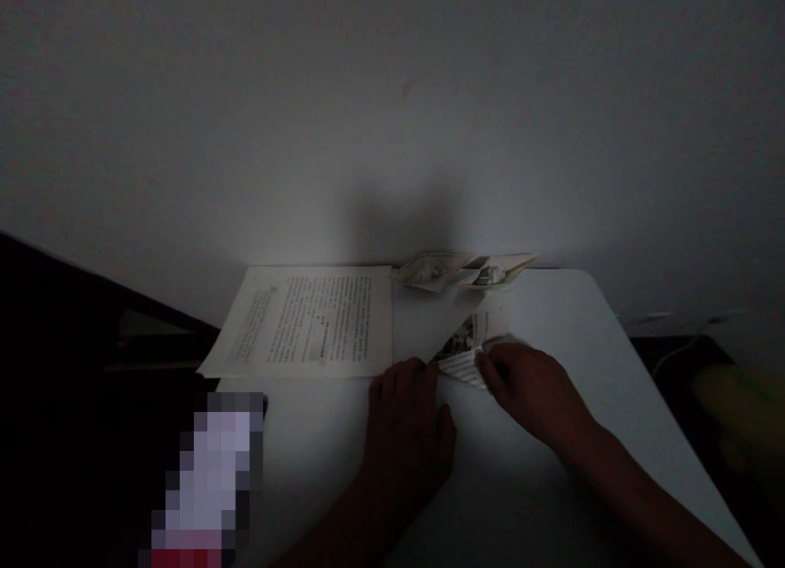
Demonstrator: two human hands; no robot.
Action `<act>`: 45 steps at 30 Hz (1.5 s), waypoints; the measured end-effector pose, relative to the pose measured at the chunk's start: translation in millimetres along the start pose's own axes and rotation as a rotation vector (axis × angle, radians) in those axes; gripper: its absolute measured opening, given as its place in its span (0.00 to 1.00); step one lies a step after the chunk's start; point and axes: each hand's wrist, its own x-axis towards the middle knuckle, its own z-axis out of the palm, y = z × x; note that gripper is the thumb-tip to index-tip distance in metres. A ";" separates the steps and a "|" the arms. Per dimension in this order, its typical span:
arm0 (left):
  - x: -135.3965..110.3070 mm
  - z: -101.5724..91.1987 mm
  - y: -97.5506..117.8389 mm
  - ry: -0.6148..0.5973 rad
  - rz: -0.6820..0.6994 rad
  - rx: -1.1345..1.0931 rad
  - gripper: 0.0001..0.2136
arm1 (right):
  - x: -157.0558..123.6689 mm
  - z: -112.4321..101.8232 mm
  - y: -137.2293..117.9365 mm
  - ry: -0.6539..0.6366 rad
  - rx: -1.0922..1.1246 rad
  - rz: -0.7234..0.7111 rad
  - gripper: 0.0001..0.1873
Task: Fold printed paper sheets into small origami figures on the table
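A sheet of printed paper (461, 364), partly folded, lies on the white table with a dark picture and lines of text showing. My right hand (531, 382) pinches its right side between thumb and fingers. My left hand (408, 421) rests palm down on the table, fingers stretched out, its fingertips at the paper's left corner; whether they press on it I cannot tell. Behind them, against the wall, stand two folded paper boats, one on the left (429, 272) and one on the right (495, 274).
Flat printed pages (307, 323) lie at the table's left, overhanging its edge. A blurred-out, lit rectangular object (208, 470) sits at the front left. The wall (392, 127) rises directly behind the table (564, 306). A thin cable (675, 351) runs at the right, near a yellowish shape (742, 413). The light is dim.
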 end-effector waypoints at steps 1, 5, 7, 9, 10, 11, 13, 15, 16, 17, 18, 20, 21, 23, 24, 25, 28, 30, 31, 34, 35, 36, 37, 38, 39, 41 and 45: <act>0.6 -0.8 -0.8 -0.003 -0.006 0.002 0.20 | -0.1 -0.1 0.1 -0.001 0.003 0.001 0.18; 1.5 -1.1 2.1 -0.029 0.017 0.001 0.19 | -0.5 -0.9 1.4 -0.003 0.011 0.010 0.18; 0.8 -0.2 5.3 -0.035 0.028 -0.002 0.20 | -0.6 -1.2 2.3 -0.001 0.009 0.012 0.19; -0.8 1.0 8.4 -0.052 0.047 -0.016 0.21 | -0.7 -1.7 2.9 0.000 0.004 0.012 0.18; -1.8 1.7 9.7 -0.064 0.060 -0.024 0.21 | -0.8 -2.0 2.9 -0.001 0.004 0.014 0.18; -2.8 2.5 10.8 -0.078 0.072 -0.030 0.22 | -0.8 -2.4 2.7 -0.002 0.003 0.017 0.18; -4.6 4.0 12.5 -0.095 0.081 -0.027 0.23 | -0.8 -3.3 2.2 -0.004 0.001 0.027 0.18; -5.7 5.2 13.0 -0.105 0.081 -0.016 0.23 | -0.9 -3.9 1.8 -0.008 -0.004 0.033 0.18; -6.0 5.5 13.0 -0.106 0.081 -0.011 0.23 | -0.9 -4.0 1.8 -0.011 -0.005 0.033 0.18; -6.1 5.7 12.8 -0.105 0.080 -0.006 0.23 | -0.9 -3.9 2.1 -0.013 -0.003 0.033 0.18; -6.2 5.7 12.5 -0.105 0.077 0.000 0.23 | -0.8 -3.8 2.5 -0.016 0.001 0.030 0.19; -6.3 5.4 12.2 -0.107 0.064 0.013 0.24 | -0.6 -3.3 3.5 -0.019 0.009 0.024 0.19; -6.4 5.2 12.2 -0.108 0.055 0.020 0.24 | -0.4 -3.1 3.9 -0.018 0.011 0.022 0.18; -6.7 4.7 12.3 -0.110 0.048 0.033 0.25 | 0.0 -2.9 4.4 -0.015 0.010 0.024 0.18; -6.8 4.5 12.3 -0.107 0.047 0.037 0.25 | 0.1 -2.9 4.5 -0.013 0.007 0.028 0.18; -6.9 4.4 12.0 -0.105 0.049 0.040 0.25 | 0.3 -2.8 4.5 -0.009 0.003 0.032 0.18; -6.3 4.0 9.2 -0.098 0.063 0.040 0.25 | 0.7 -2.3 5.0 -0.006 0.000 0.034 0.18; -4.8 3.2 6.2 -0.101 0.088 0.029 0.24 | 0.8 -1.8 5.5 -0.002 0.010 0.026 0.17; -3.8 2.6 4.7 -0.104 0.098 0.021 0.24 | 0.8 -1.6 5.8 0.002 0.020 0.021 0.17; -0.6 0.2 2.0 -0.119 0.113 -0.002 0.23 | 0.8 -1.6 5.8 0.010 0.035 0.019 0.17; 0.2 -0.6 1.7 -0.124 0.115 -0.006 0.23 | 0.8 -1.8 5.6 0.009 0.030 0.023 0.17; 0.8 -1.3 1.7 -0.131 0.117 -0.009 0.22 | 0.8 -2.1 5.3 0.004 0.023 0.027 0.17; 1.1 -1.8 1.8 -0.136 0.118 -0.009 0.22 | 0.8 -2.4 5.1 0.000 0.015 0.034 0.17; 1.3 -2.1 2.0 -0.136 0.115 -0.008 0.22 | 1.0 -2.7 4.9 -0.003 0.010 0.038 0.17; 1.3 -2.3 2.2 -0.134 0.112 -0.005 0.21 | 1.2 -2.9 4.8 -0.004 0.010 0.039 0.17; 0.9 -2.1 2.2 -0.128 0.112 0.001 0.21 | 1.7 -3.3 5.0 -0.011 0.013 0.041 0.17; -0.1 -1.7 2.0 -0.101 0.105 0.009 0.20 | 2.3 -3.9 5.9 -0.027 0.000 0.052 0.18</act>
